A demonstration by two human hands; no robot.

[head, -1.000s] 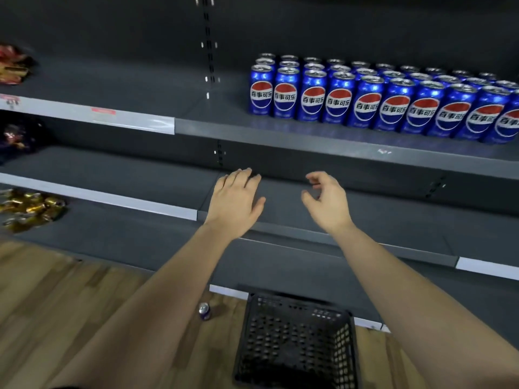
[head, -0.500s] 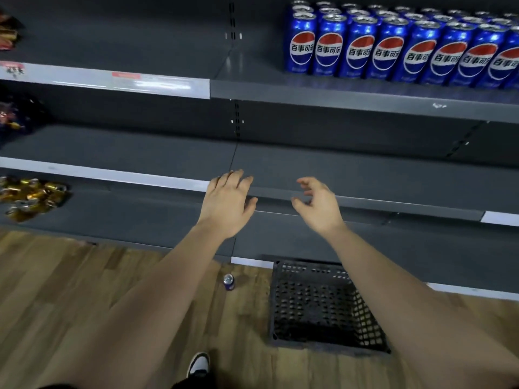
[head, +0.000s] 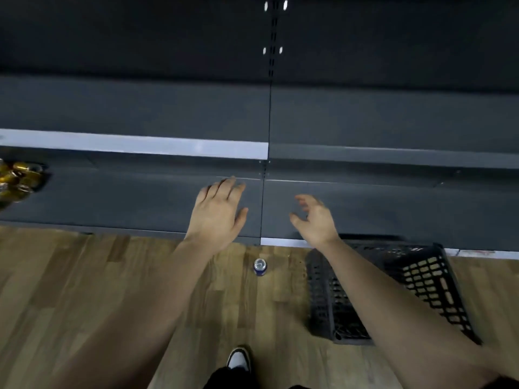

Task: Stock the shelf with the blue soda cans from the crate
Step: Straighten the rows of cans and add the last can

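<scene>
Wood-plank flooring [head: 84, 290] runs up to the front edge of dark grey metal shelving [head: 140, 197], whose visible tiers carry no cans in this view; a heap of gold-wrapped goods [head: 16, 178] sits at the far left end of the bottom tier. One blue aluminium soda can [head: 260, 266] stands on the floor just beside the front edge of the bottom tier, long axis vertical and silver top facing the camera. It is to the left of, and apart from, the black perforated plastic crate [head: 421, 276], which rests on the floor against the same edge. The crate's visible interior shows no cans, though the right forearm hides part of it. The can lies below both hands and back toward the person, in the gap between the two forearms. Neither hand is markedly nearer, and the left forearm passes somewhat closer to it. The left hand [head: 217, 213] is palm down over the bottom tier, fingers straight and close together, thumb out, holding nothing; contact with the shelf cannot be confirmed. The right hand [head: 316, 220] is also over that tier, fingers loosely curled and spread, thumb apart, empty. Assessment: the next pick requires a downward reach onto the upright can, gripped round its side. A black-and-white shoe [head: 238, 359] shows at the bottom edge.
</scene>
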